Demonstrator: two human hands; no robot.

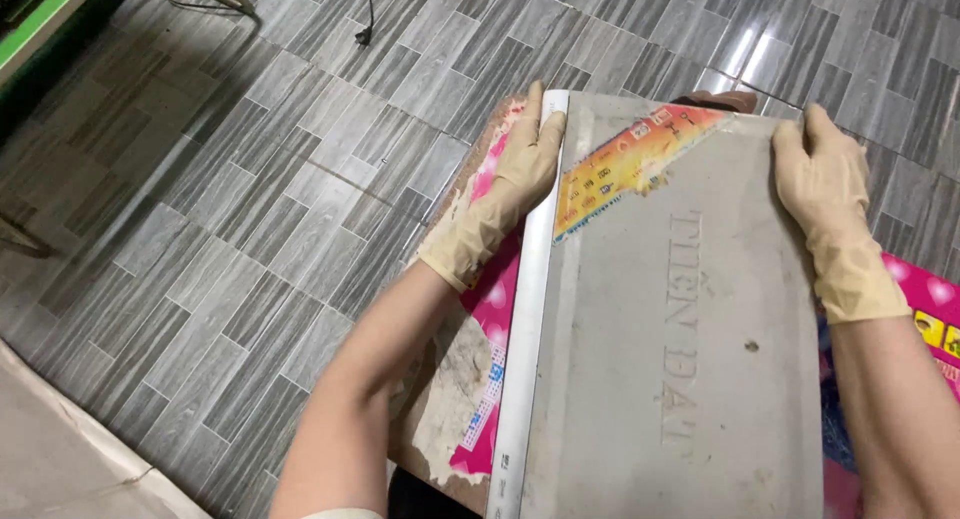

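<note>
- So there's a big grey slab (pixel 690 319), looks like a cast concrete or plaster piece, with raised lettering moulded into its face and a small hole near the middle.
- It lies flat on a worn board (pixel 445 379) covered in torn pink paper (pixel 495 304), right in front of the person.
- Left hand (pixel 510 184), in a beige rubber glove, is pressed along the slab's left edge, fingers laid straight and wrapped over the white rim (pixel 525 359).
- Right hand (pixel 825 189), gloved too, grips the far right edge, fingers curled over it.
- A scrap of orange and yellow printed paper (pixel 625 164) is stuck to the slab's top left corner, between the hands.
- Underneath it all is a grey wood-look tile floor (pixel 250 199); a black cable (pixel 365 14) trails at the top, well apart.
</note>
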